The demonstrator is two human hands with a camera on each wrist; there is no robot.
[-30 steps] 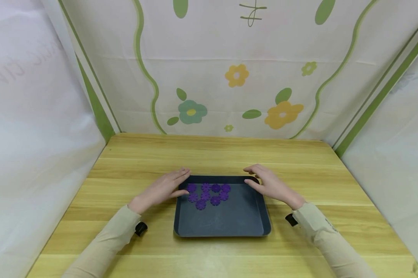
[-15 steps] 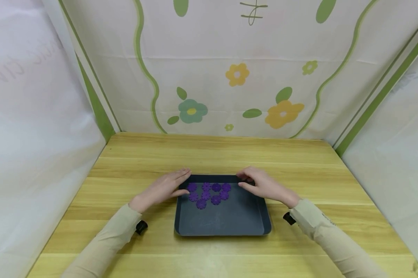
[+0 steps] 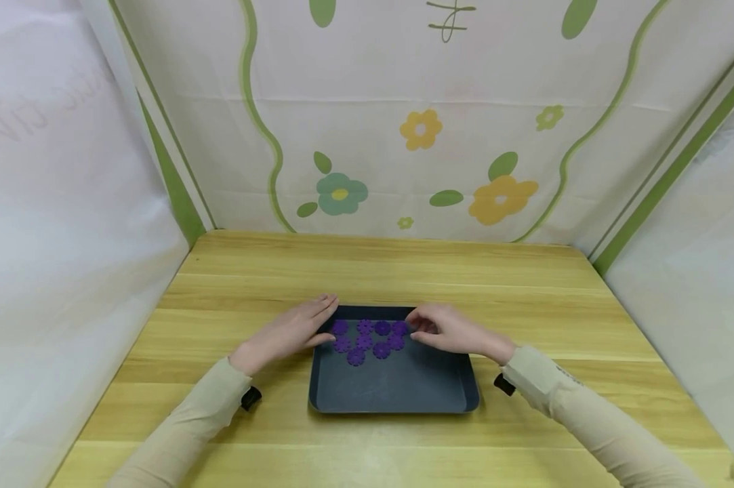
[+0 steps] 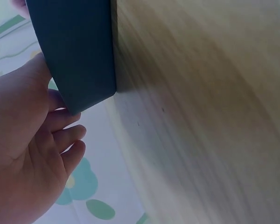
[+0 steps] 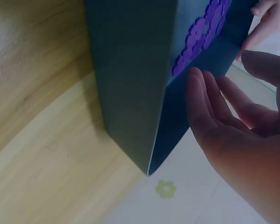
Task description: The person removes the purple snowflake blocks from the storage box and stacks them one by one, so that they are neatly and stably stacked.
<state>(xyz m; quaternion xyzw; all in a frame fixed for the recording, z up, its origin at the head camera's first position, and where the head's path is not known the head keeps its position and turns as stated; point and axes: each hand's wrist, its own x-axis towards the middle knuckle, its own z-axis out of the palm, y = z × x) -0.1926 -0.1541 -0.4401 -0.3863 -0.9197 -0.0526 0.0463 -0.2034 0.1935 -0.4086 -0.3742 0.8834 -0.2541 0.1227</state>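
Several purple flower-shaped pieces lie flat in the far left part of a dark grey rectangular tray. My left hand rests at the tray's far left corner, its thumb reaching over the rim. In the left wrist view, the fingers of this left hand lie loosely about the tray's corner. Over the far right part of the tray hovers my right hand, fingertips beside the rightmost purple pieces. The right wrist view shows this right hand with bent fingers and nothing visible between thumb and fingers.
The tray stands on a light wooden table. A white cloth backdrop printed with flowers rises behind it, with white cloth panels on both sides. Black wrist straps show at the sleeves.
My right hand has moved left from the tray's far right corner to the purple pieces, its fingers drawing closer together. The left hand stays at the tray's corner. The pieces have not visibly moved.
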